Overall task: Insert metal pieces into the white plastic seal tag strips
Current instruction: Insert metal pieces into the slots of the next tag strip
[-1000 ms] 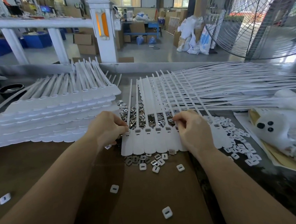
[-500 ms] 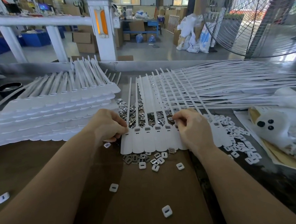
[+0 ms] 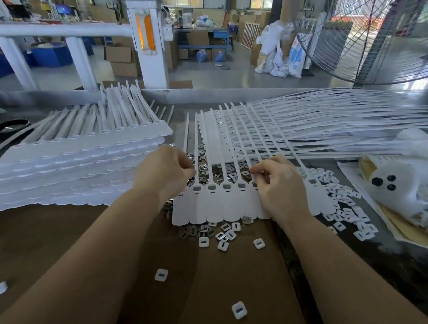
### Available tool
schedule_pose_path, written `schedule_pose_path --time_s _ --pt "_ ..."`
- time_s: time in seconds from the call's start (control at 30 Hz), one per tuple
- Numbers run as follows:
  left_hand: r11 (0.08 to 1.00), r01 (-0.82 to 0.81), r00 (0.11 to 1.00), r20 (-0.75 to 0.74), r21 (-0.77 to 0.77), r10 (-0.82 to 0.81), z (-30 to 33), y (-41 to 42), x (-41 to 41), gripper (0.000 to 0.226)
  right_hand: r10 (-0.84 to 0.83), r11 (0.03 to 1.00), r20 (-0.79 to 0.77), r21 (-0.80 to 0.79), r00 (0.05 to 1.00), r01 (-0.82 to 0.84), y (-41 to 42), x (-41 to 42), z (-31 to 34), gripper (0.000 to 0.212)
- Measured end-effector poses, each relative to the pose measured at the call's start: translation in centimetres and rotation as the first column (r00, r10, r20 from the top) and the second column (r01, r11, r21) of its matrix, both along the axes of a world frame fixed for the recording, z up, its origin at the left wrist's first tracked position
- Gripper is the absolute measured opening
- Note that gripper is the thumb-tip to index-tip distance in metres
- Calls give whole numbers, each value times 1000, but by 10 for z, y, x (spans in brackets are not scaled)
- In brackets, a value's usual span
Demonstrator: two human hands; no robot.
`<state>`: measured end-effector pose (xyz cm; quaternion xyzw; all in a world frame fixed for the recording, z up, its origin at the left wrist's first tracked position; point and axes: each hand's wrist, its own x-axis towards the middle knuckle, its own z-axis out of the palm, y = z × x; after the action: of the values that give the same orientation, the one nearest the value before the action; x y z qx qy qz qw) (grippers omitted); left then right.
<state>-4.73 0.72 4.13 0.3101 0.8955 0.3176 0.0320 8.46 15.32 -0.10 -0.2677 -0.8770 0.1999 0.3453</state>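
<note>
Left hand (image 3: pixel 166 171): fingers curled, pinching something small and unclear at the seal tag strip's (image 3: pixel 210 206) left edge.
Right hand (image 3: pixel 276 183): fingertips pinched over the strip's sockets.
Metal pieces (image 3: pixel 203 173): small, shiny, heaped behind the strip.

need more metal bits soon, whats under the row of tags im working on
Small metal pieces lie under the tag row, showing between its strips and at its near edge. How many sit beneath the flat tag ends is hidden.
</note>
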Motion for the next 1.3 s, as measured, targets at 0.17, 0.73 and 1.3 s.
schedule_pose_path --time_s 0.17,0.73,1.3 --pt "984 175 985 -10 41 -174 -7 37 15 15 -1 1000 -3 13 1000 1 1 -1 -1 13" --pt "977 51 989 -126 -208 -79 -15 79 16 18 2 1000 10 -1 1000 -2 3 0 -1 15" --pt "902 119 928 276 415 -250 -15 46 28 13 129 990 -122 -34 984 -134 -1 4 3 20"
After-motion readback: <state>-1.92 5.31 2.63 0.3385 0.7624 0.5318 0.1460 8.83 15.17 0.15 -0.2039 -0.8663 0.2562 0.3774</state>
